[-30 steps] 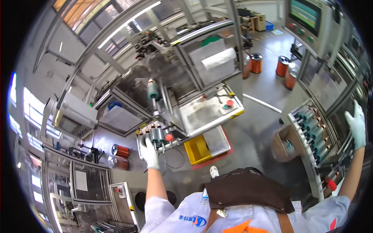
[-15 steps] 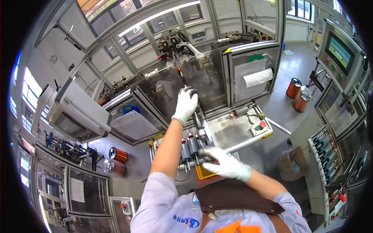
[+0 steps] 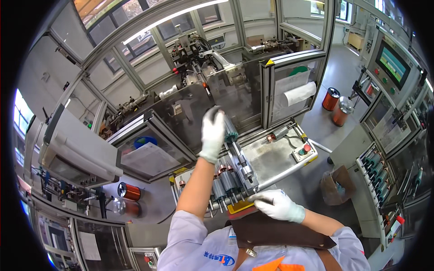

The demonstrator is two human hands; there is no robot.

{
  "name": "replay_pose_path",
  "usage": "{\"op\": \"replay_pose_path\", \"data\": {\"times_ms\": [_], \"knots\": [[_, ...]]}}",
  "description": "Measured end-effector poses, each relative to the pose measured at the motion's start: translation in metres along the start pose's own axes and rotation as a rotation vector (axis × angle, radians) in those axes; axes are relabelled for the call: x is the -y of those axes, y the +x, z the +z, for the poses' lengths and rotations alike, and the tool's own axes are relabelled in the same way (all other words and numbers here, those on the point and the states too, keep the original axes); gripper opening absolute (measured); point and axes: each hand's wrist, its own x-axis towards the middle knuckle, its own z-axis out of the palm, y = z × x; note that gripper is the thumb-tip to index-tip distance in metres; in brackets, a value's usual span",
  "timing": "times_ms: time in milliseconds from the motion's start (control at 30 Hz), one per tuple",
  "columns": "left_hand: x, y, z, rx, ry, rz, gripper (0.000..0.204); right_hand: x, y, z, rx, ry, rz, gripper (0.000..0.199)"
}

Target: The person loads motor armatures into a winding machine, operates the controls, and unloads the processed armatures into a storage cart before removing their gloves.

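My left hand (image 3: 212, 135), in a white glove with grey fingertips, reaches forward beside a motor armature (image 3: 231, 132) with a green ring. Its fingers are stretched forward and slightly curved, and I see nothing held in them. That armature lies lengthwise on a narrow metal rail fixture (image 3: 244, 167) sloping toward me. Close to my body, my gloved right hand (image 3: 276, 205) has its fingers drawn together by the fixture's near end; whatever they may hold is hidden. Left of the fixture, several armatures (image 3: 226, 181) with copper-coloured ends rest side by side, above a yellow bin (image 3: 240, 207).
Ahead stands a machine enclosure with a dark clear panel (image 3: 235, 97). On the bench at right are another armature (image 3: 276, 134) and a button box (image 3: 303, 152). A rack of armatures (image 3: 377, 176), a carton (image 3: 338, 185) and copper wire spools (image 3: 331, 99) stand further right.
My left hand has drawn slightly back and left, showing more of the armature on the fixture. My right hand has moved right and toward me, off the row of armatures. The view has shifted slightly.
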Motion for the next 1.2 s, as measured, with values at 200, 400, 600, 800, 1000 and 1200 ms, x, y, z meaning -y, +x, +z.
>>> {"op": "replay_pose_path", "data": {"times_ms": [200,400,600,800,1000,1200], "knots": [[0.110,0.075,-0.016,0.264,-0.550,-0.518,0.033,0.000,0.003,-0.004,0.119,-0.084,-0.037,0.029],[0.132,0.182,0.021,-0.027,-1.063,-0.921,0.048,-0.001,0.002,-0.012,0.087,-0.093,-0.090,0.034],[0.123,0.112,-0.010,0.038,-0.954,-0.989,0.050,-0.025,0.013,-0.025,0.199,-0.084,-0.318,0.032],[-0.023,-0.110,-0.099,-0.041,-0.403,-0.972,0.040,-0.043,0.093,-0.033,0.106,-0.289,-0.439,0.031],[-0.146,-0.297,-0.103,-0.099,-0.212,-1.309,0.020,-0.034,0.219,-0.059,0.204,-0.338,-0.263,0.044],[-0.122,-0.332,0.003,0.054,-0.403,-1.413,0.033,-0.049,0.292,-0.038,-0.189,-0.635,-0.363,0.035]]}}
